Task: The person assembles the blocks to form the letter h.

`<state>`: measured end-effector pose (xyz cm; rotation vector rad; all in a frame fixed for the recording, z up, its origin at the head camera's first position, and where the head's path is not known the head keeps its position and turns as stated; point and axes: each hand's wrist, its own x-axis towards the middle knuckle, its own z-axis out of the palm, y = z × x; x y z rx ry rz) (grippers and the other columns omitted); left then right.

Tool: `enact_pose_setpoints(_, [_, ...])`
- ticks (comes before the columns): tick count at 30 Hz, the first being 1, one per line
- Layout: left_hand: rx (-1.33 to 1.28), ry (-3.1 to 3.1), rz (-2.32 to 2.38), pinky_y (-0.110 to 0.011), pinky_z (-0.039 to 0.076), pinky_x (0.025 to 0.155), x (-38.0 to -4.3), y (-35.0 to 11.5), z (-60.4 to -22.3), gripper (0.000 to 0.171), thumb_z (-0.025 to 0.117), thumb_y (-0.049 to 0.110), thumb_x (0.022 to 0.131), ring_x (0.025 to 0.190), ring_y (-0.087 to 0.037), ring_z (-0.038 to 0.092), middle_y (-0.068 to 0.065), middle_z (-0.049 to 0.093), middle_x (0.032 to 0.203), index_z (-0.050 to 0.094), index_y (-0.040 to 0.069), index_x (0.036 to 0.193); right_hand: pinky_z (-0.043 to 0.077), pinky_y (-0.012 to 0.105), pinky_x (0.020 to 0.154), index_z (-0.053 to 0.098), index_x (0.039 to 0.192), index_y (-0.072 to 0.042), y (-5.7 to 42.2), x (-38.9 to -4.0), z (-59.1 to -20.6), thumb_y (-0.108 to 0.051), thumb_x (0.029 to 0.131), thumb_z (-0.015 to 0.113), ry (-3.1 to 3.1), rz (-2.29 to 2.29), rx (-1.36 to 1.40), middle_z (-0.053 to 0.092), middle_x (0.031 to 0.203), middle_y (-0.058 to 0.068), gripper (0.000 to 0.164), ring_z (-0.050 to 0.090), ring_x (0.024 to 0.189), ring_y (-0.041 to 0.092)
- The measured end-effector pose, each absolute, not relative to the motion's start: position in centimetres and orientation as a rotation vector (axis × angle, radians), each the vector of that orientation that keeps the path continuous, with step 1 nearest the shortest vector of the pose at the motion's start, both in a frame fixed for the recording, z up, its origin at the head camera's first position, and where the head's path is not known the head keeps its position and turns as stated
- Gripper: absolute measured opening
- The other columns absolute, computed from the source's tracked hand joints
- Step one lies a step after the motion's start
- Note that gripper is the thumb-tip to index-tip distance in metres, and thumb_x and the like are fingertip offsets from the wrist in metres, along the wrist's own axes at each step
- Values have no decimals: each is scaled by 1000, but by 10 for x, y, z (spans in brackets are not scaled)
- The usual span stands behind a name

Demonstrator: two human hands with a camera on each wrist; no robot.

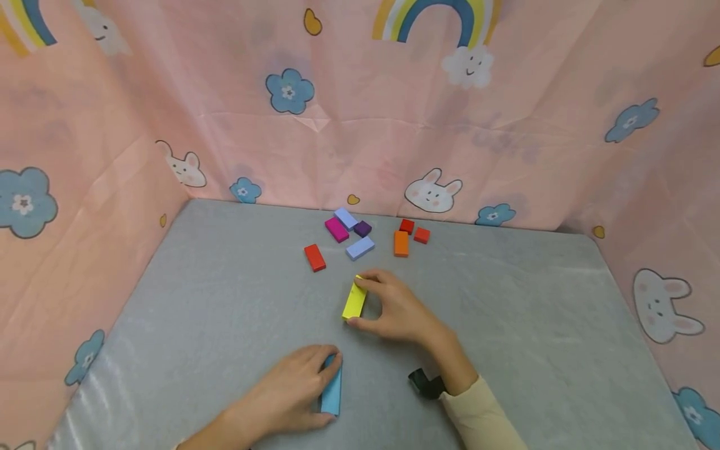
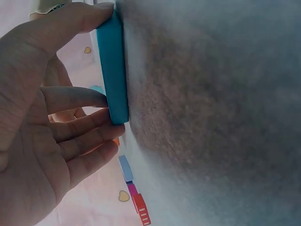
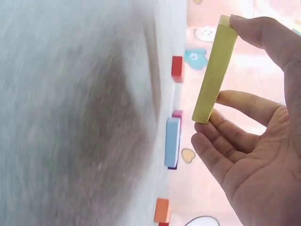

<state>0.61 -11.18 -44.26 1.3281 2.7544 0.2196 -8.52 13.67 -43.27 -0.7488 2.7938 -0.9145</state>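
In the head view, my left hand holds a light blue block near the front of the table, thumb at the near end and fingers at the far end. The left wrist view shows this blue block lying along the grey cloth. Farther forward and to the right, my right hand pinches a yellow block by its two ends. In the right wrist view the yellow block is held off the cloth, between the thumb and the fingertips.
Toward the back of the grey table lie a red block, a magenta block, a dark purple block, two periwinkle blocks, an orange block and two small red blocks. A pink patterned curtain stands behind.
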Motion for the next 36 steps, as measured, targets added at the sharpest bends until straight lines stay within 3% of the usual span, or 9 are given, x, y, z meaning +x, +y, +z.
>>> enact_pose_setpoints(21, [1420, 2829, 71, -36, 54, 114, 27, -114, -449, 71, 80, 53, 91, 137, -22, 63, -9, 65, 148, 66, 4, 141, 53, 46, 116, 62, 148, -7, 117, -75, -438, -43, 86, 87, 2736, -841, -806, 60, 149, 7, 76, 57, 136, 26])
enact_pose_setpoints(36, [1493, 2885, 145, -34, 56, 110, 31, -117, -450, 64, 83, 44, 91, 133, -22, 66, -10, 67, 146, 68, 3, 137, 48, 45, 121, 63, 147, -9, 109, -72, -444, -45, 87, 86, 2639, -745, -919, 58, 152, 8, 74, 56, 140, 25])
